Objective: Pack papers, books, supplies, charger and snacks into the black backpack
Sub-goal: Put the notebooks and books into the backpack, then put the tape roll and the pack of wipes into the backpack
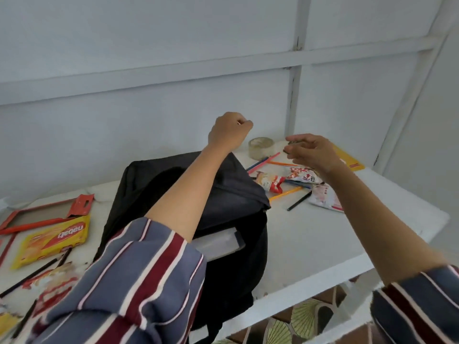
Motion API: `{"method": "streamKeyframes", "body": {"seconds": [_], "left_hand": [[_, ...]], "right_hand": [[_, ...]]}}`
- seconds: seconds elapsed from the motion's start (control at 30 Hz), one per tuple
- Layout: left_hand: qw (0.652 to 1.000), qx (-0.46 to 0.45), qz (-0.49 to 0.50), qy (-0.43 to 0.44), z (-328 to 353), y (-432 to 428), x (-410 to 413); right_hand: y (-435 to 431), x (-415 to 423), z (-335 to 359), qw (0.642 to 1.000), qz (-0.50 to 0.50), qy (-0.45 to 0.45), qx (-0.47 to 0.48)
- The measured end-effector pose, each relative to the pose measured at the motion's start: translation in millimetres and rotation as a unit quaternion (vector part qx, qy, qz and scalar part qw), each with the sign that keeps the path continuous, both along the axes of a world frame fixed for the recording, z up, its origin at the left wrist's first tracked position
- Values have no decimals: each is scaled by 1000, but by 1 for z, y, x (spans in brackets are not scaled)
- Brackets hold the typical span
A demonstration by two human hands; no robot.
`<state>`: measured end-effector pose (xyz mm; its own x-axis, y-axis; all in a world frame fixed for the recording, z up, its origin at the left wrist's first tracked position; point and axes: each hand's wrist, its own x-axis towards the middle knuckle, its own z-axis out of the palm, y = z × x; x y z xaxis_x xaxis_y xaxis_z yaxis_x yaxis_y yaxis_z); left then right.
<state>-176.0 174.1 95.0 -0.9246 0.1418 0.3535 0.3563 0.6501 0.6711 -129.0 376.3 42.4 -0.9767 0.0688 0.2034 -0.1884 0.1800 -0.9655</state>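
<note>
Whether the curled left hand (229,131) holds anything cannot be told. The right hand (311,151) is blurred, and a dark speck (291,144) at its fingertips cannot be identified.

One black backpack (236,197), one tape roll (260,148), one yellow biscuit pack (52,242), one orange box (82,202).

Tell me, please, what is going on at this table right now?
A person is packing a black backpack that stands open on the white table, with grey books already inside. The left hand is raised in a fist above the bag's top; whether it holds anything is unclear. The right hand hovers over pencils and snack packets beside a tape roll. A yellow biscuit pack lies unpacked on the other side.
</note>
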Motion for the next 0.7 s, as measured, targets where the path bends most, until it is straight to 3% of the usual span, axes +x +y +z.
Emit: {"method": "streamKeyframes", "body": {"seconds": [0.27, 0.7], "left_hand": [[985, -21, -23, -170, -36, 54, -108], [964, -58, -65, -252, -104, 64, -198]], "right_hand": [[48, -124, -24, 989, 32, -38, 136], [61, -258, -81, 958, 121, -73, 248]]}}
